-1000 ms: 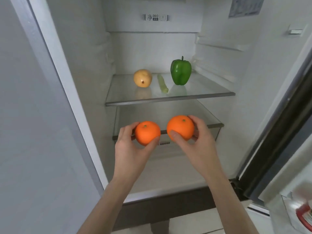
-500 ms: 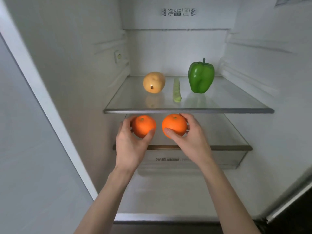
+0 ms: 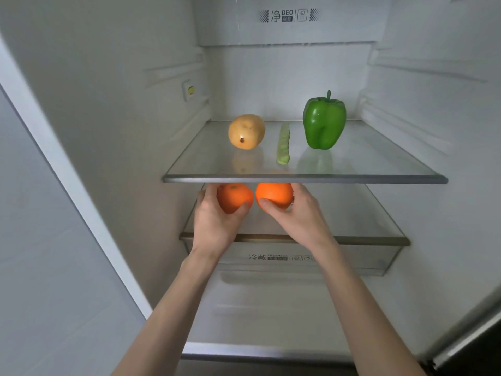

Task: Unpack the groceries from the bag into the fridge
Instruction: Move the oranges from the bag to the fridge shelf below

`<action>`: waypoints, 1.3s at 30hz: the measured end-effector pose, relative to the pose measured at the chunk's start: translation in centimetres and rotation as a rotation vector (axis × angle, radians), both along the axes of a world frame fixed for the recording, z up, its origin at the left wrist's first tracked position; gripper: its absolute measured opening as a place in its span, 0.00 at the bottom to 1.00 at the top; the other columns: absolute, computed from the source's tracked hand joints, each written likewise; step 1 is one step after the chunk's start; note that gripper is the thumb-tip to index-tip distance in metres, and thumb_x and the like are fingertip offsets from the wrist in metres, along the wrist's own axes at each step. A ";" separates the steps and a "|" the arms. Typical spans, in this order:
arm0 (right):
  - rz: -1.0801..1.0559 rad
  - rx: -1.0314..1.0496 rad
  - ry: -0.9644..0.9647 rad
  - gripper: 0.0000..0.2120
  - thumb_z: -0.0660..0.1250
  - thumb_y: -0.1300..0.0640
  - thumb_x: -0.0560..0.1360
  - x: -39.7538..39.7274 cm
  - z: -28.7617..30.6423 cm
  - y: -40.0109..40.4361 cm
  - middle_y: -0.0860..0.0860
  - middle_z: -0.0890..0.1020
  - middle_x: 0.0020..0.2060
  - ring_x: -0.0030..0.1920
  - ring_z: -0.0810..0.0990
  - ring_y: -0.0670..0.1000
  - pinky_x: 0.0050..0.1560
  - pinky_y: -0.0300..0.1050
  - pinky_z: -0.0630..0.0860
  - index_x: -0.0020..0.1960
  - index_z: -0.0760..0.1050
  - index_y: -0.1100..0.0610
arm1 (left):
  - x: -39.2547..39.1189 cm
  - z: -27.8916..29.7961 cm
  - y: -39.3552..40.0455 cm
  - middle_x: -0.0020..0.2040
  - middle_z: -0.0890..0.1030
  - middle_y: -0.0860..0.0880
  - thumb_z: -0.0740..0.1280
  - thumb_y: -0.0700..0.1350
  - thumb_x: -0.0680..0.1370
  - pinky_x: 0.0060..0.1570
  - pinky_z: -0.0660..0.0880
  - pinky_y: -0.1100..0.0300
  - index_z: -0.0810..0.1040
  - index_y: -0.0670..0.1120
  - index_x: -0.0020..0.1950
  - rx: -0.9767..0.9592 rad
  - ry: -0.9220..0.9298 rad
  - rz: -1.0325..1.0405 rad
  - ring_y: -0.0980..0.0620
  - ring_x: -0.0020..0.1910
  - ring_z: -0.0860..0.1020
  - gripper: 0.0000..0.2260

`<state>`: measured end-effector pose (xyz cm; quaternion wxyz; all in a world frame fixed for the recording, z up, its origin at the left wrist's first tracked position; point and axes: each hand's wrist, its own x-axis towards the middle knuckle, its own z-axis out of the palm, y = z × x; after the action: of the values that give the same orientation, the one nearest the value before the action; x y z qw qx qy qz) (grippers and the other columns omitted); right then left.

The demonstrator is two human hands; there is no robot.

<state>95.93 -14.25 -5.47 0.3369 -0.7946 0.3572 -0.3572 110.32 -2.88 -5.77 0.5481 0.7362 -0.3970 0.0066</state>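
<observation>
Both arms reach into the open fridge. My left hand (image 3: 214,221) grips one orange (image 3: 233,198) and my right hand (image 3: 296,215) grips a second orange (image 3: 274,194), side by side just under the front edge of the upper glass shelf (image 3: 303,179). The tops of both oranges are hidden behind that edge. They hang over the lower glass shelf (image 3: 352,213). On the upper shelf stand a yellow pear (image 3: 246,131), a pale green pod (image 3: 283,143) and a green bell pepper (image 3: 324,120). No bag is in view.
A clear crisper drawer (image 3: 352,256) with a printed label sits below the lower shelf. The fridge's left wall (image 3: 122,131) and right wall (image 3: 433,131) close in the sides. The door frame (image 3: 67,172) runs diagonally at left.
Both hands have carried the oranges forward and up into the fridge, from in front of the drawer to under the upper shelf's edge. The view has moved closer to the shelves.
</observation>
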 end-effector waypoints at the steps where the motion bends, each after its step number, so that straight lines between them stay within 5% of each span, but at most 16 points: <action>1: 0.004 -0.001 0.004 0.30 0.75 0.38 0.71 -0.1 0.0 0.1 0.50 0.81 0.58 0.58 0.80 0.54 0.59 0.53 0.78 0.67 0.73 0.48 | 0.0 0.0 0.1 0.58 0.78 0.50 0.79 0.51 0.72 0.58 0.76 0.57 0.75 0.52 0.66 0.006 -0.004 -0.003 0.50 0.57 0.79 0.25; 10: 0.018 -0.025 0.010 0.33 0.77 0.43 0.73 -1.4 0.7 0.7 0.50 0.75 0.67 0.69 0.74 0.51 0.59 0.42 0.69 0.72 0.68 0.49 | -0.8 0.3 1.5 0.65 0.78 0.53 0.78 0.53 0.73 0.55 0.69 0.64 0.71 0.52 0.71 0.072 -0.025 0.025 0.53 0.62 0.78 0.30; 17: -0.096 -0.302 -0.043 0.32 0.72 0.41 0.76 -2.4 0.2 3.7 0.47 0.76 0.68 0.66 0.74 0.53 0.62 0.49 0.73 0.76 0.67 0.49 | -2.1 0.4 5.1 0.63 0.78 0.46 0.71 0.57 0.77 0.52 0.76 0.51 0.71 0.45 0.74 0.155 -0.345 0.211 0.42 0.60 0.76 0.29; 22: -0.073 -0.492 -0.029 0.29 0.69 0.43 0.80 -2.9 -0.4 6.4 0.52 0.77 0.70 0.70 0.75 0.54 0.70 0.52 0.72 0.76 0.70 0.56 | -3.5 0.9 8.5 0.61 0.78 0.51 0.69 0.55 0.79 0.46 0.78 0.52 0.73 0.47 0.72 0.225 -0.455 0.226 0.47 0.57 0.76 0.24; 31: 0.160 -0.639 -0.012 0.28 0.63 0.41 0.82 -3.7 0.9 13.9 0.51 0.80 0.68 0.68 0.77 0.54 0.68 0.48 0.72 0.75 0.72 0.57 | -7.0 2.2 18.0 0.60 0.78 0.52 0.66 0.54 0.82 0.55 0.77 0.54 0.76 0.47 0.70 0.150 -0.461 0.170 0.49 0.58 0.77 0.19; 39: 0.405 -0.667 -0.074 0.26 0.63 0.42 0.82 -1.7 1.7 26.9 0.51 0.78 0.70 0.70 0.76 0.53 0.71 0.46 0.71 0.74 0.72 0.57 | -9.4 2.6 33.6 0.63 0.79 0.50 0.67 0.52 0.82 0.57 0.76 0.52 0.78 0.45 0.68 0.230 -0.555 0.478 0.47 0.61 0.78 0.18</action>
<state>94.18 12.66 -3.81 0.1365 -0.9014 0.0451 -0.4084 100.95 30.76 -3.21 0.3164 0.8349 -0.3456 0.2886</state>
